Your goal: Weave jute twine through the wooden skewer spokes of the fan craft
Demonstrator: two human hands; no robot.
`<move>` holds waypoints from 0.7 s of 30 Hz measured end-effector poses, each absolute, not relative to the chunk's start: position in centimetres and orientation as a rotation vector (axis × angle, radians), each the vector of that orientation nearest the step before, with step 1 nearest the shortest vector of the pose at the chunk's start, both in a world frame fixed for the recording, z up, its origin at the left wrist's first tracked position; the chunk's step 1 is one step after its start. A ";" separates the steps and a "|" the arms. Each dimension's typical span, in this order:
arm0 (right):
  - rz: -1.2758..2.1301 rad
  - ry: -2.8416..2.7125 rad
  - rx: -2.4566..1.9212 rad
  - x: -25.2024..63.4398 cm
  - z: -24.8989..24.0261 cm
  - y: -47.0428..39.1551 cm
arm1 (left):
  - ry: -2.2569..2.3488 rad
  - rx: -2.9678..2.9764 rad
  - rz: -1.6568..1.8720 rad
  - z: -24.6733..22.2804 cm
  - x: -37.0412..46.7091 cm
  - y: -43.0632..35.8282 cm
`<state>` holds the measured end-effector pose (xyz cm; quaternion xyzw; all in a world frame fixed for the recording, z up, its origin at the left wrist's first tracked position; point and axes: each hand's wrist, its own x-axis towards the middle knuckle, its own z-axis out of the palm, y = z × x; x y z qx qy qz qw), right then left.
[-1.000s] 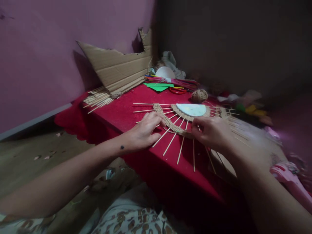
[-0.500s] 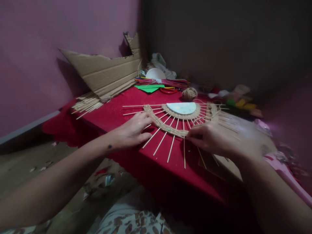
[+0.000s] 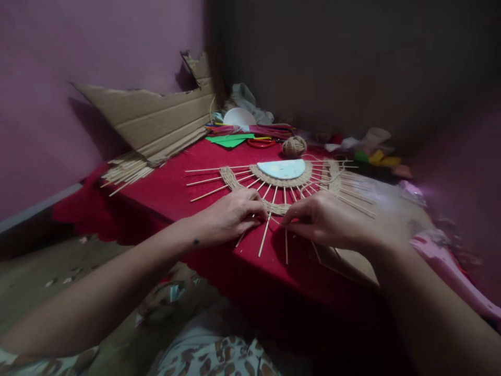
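Note:
A half-round piece with a pale blue centre lies on the red cloth. Thin sticks fan out from it, and a woven twine band runs across them in an arc. My left hand is closed at the lower left of the band, thumb and fingers pinched on the band and a stick. My right hand pinches at the bottom of the band beside a stick, its fingertips partly hidden. A thin strand of twine shows between the two hands.
Cardboard leans on the wall at the left, over a bundle of sticks. Behind the piece are a twine ball, red-handled scissors and green paper. A pink object is at the right.
My left hand has moved right along the band, closer to my right hand, and its fingers have closed. The view has shifted slightly, so the surroundings sit further left.

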<state>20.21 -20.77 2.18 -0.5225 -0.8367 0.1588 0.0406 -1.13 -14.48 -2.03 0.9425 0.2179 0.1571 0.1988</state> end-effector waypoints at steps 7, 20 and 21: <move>0.550 -2.639 -1.399 19.0 1.3 -21.4 | 0.657 2.584 0.556 -1.9 -1.2 -14.4; 0.764 -2.651 -1.195 17.6 1.6 -22.7 | 0.253 3.068 0.199 -0.3 0.3 -12.4; 0.773 -2.656 -1.205 17.3 1.6 -22.8 | 0.219 3.109 0.171 -0.2 0.4 -12.5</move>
